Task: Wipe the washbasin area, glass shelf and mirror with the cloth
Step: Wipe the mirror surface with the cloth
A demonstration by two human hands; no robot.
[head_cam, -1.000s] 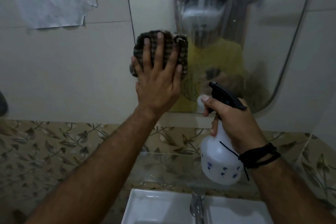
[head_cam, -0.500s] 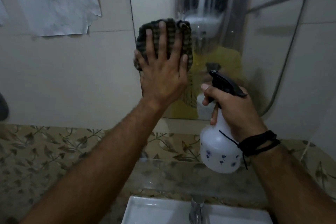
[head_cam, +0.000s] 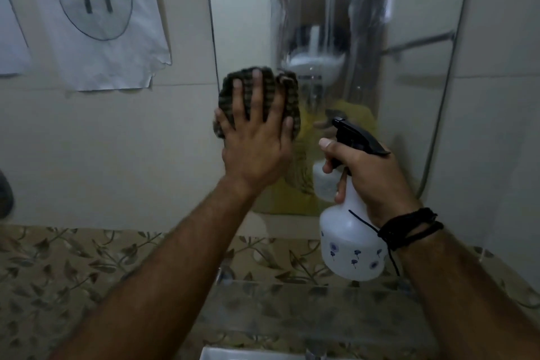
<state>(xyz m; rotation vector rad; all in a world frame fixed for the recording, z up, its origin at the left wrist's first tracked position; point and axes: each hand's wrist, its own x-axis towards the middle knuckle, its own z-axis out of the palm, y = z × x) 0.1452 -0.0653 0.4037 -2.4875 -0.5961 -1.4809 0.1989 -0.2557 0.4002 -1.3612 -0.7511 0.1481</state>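
Observation:
My left hand (head_cam: 257, 137) lies flat, fingers spread, pressing a dark striped cloth (head_cam: 287, 96) against the lower left part of the wall mirror (head_cam: 415, 38). The glass looks smeared and wet in its middle. My right hand (head_cam: 371, 175) grips the neck of a white spray bottle (head_cam: 350, 245) with a black trigger head, held in front of the mirror's lower edge. Below the bottle runs the glass shelf (head_cam: 292, 310). A corner of the white washbasin (head_cam: 233, 354) shows at the bottom edge.
A paper sheet (head_cam: 93, 9) marked 11 in a circle hangs on the tiled wall left of the mirror. A band of leaf-patterned tiles (head_cam: 58, 266) runs behind the shelf. A dark object (head_cam: 4, 196) sits at the far left edge.
My view has tilted upward, so the basin has nearly left the frame. My left hand stays pressing the cloth on the mirror's left edge; the bottle stays in my right hand.

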